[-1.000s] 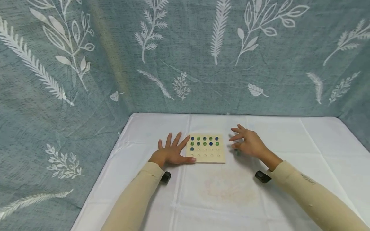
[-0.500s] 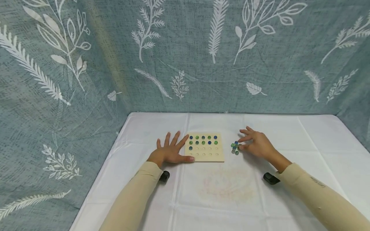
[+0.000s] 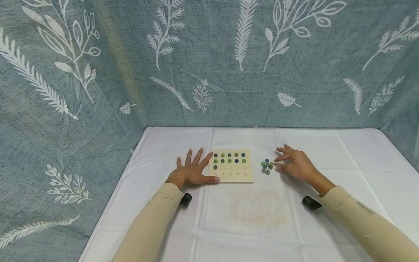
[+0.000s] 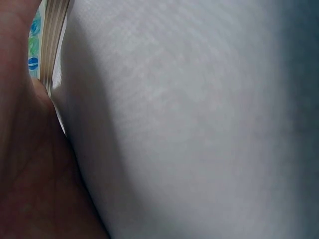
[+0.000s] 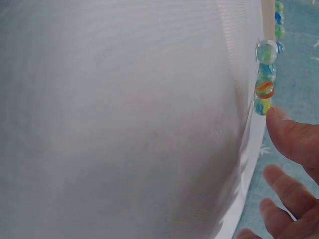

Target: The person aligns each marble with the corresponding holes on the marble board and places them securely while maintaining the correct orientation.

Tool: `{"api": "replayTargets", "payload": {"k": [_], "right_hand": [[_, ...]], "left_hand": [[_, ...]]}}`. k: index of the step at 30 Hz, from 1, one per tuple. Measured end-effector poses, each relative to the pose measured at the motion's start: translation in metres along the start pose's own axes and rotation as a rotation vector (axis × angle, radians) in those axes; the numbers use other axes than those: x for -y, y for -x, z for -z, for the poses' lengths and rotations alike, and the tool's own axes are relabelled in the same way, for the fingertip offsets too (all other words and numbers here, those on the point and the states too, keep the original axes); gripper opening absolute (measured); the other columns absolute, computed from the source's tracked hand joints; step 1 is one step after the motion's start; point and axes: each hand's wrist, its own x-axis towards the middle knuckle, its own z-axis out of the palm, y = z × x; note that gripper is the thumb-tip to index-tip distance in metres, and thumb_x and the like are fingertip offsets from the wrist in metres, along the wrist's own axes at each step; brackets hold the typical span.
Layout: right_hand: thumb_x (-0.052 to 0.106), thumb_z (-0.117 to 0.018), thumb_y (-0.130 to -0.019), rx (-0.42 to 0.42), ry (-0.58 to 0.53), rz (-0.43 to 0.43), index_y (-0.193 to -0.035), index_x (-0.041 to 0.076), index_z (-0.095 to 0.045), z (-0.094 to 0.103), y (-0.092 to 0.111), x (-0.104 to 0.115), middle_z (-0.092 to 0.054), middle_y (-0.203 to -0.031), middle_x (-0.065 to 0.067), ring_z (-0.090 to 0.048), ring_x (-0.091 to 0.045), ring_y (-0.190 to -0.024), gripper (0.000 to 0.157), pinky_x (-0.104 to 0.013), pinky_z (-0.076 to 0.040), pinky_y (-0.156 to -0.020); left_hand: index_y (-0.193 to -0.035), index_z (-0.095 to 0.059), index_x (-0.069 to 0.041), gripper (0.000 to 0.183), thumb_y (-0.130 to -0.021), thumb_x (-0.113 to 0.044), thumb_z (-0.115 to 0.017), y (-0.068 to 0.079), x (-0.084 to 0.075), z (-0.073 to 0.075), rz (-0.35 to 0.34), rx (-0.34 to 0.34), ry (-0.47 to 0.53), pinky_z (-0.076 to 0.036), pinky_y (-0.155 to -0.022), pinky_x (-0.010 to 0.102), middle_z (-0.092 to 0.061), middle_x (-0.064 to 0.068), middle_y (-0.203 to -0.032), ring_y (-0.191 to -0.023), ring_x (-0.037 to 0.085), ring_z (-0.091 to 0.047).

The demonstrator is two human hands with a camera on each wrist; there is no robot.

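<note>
A pale wooden board (image 3: pixel 234 178) with rows of round hollows lies on the white table. Blue and green marbles (image 3: pixel 229 155) fill its two far rows, and one more sits at the left of the third. My left hand (image 3: pixel 193 173) is spread flat at the board's left side, thumb on the near left corner and index fingertip at the far left one. To the right of the board is a small cluster of loose glass marbles (image 3: pixel 266 165). Just right of them hovers my right hand (image 3: pixel 296 165), fingers loosely bent, holding nothing. An orange-streaked marble (image 5: pixel 264 88) shows near its thumb in the right wrist view.
A white cloth (image 3: pixel 255 233) with faint reddish stains covers the table. Behind and to the left hangs a blue-green curtain (image 3: pixel 229 102) with white leaf prints. Dark wrist cameras sit under both wrists, the right one (image 3: pixel 311 203) close over the cloth.
My right hand has drawn back to the right, uncovering the loose marbles. My left hand has stayed on the board, and the whole view has shifted slightly.
</note>
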Motion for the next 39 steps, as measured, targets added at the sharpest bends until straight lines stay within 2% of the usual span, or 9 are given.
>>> {"api": "replayTargets", "payload": {"k": [9, 19, 28, 39], "right_hand": [[0.003, -0.079, -0.088, 0.006, -0.016, -0.003, -0.109, 0.000, -0.081, -0.001, -0.005, 0.001, -0.055, -0.152, -0.025, -0.030, -0.048, -0.155, 0.021, -0.070, -0.024, -0.123], [0.007, -0.075, -0.092, 0.022, -0.031, -0.025, -0.109, -0.001, -0.081, -0.007, -0.023, 0.007, -0.055, -0.152, -0.025, -0.029, -0.047, -0.156, 0.020, -0.068, -0.021, -0.125], [0.005, -0.073, -0.093, 0.025, -0.027, -0.065, -0.105, 0.000, -0.082, -0.011, -0.033, 0.011, -0.056, -0.151, -0.023, -0.028, -0.045, -0.157, 0.016, -0.066, -0.021, -0.126], [0.008, -0.075, -0.093, 0.059, -0.015, -0.073, -0.101, 0.000, -0.083, -0.012, -0.034, 0.011, -0.056, -0.152, -0.022, -0.029, -0.046, -0.157, 0.014, -0.066, -0.021, -0.126]], "left_hand": [[-0.163, 0.011, -0.051, 0.109, -0.083, -0.089, -0.053, 0.001, 0.000, 0.001, 0.002, 0.004, 0.008, 0.013, -0.122, 0.074, 0.025, -0.008, -0.174, -0.160, 0.034, 0.030], [-0.163, 0.012, -0.050, 0.109, -0.084, -0.088, -0.053, 0.000, 0.000, 0.003, 0.003, 0.018, 0.010, 0.013, -0.123, 0.073, 0.027, -0.008, -0.173, -0.160, 0.034, 0.031], [-0.166, 0.006, -0.047, 0.108, -0.085, -0.086, -0.055, 0.011, -0.006, 0.008, -0.007, -0.001, 0.017, 0.011, -0.124, 0.072, 0.021, -0.004, -0.176, -0.161, 0.035, 0.026], [-0.167, 0.004, -0.044, 0.110, -0.084, -0.088, -0.053, 0.015, -0.006, 0.008, -0.005, 0.002, 0.025, 0.012, -0.124, 0.071, 0.019, -0.004, -0.176, -0.162, 0.035, 0.025]]}}
